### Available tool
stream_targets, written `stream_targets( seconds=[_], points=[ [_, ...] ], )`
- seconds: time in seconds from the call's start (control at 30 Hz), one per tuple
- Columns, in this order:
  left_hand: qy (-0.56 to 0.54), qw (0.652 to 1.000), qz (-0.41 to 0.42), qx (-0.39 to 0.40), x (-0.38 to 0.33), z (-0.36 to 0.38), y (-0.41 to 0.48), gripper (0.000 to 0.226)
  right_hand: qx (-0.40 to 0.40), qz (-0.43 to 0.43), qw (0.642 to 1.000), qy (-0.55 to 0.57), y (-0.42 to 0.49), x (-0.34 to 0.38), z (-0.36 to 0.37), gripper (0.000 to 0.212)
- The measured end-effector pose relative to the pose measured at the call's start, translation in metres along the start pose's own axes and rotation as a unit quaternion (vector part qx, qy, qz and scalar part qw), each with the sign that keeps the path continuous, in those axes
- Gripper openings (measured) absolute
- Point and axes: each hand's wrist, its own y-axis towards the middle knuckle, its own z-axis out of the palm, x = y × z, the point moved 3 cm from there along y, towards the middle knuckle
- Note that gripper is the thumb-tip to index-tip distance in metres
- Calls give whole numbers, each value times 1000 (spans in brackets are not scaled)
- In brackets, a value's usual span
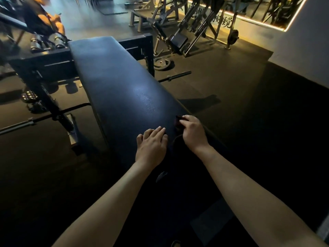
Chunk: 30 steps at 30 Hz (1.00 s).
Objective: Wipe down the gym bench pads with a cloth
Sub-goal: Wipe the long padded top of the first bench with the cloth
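- Dim gym floor (222, 82) surrounds our black bench pad (115, 82); a barbell (178, 75) lies beside it.
- Our left hand (152, 145) rests flat, fingers spread.
- Our right hand (193, 132) pinches a dark cloth (178, 122) at the pad's right edge.

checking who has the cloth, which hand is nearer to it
Right. The right hand is closed on the dark cloth at the bench pad edge; the left hand lies flat beside it.
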Motion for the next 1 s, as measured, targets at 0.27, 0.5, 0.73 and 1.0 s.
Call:
stream_targets(
  seconds=[0.27,0.5,0.73,1.0],
  points=[
    [-5,999,-35,-11,-20,10,26,47,112,39,992,-43,9,-17,2,73],
    [-30,999,-24,-18,-21,17,43,46,52,-86,993,67,2,-12,5,45],
    [10,1000,-12,-25,-21,22,42,51,101,18,995,-1,51,-37,3,54],
    [24,999,-7,-40,-23,21,40,70,79,-92,992,20,4,-21,8,42]
  ],
)
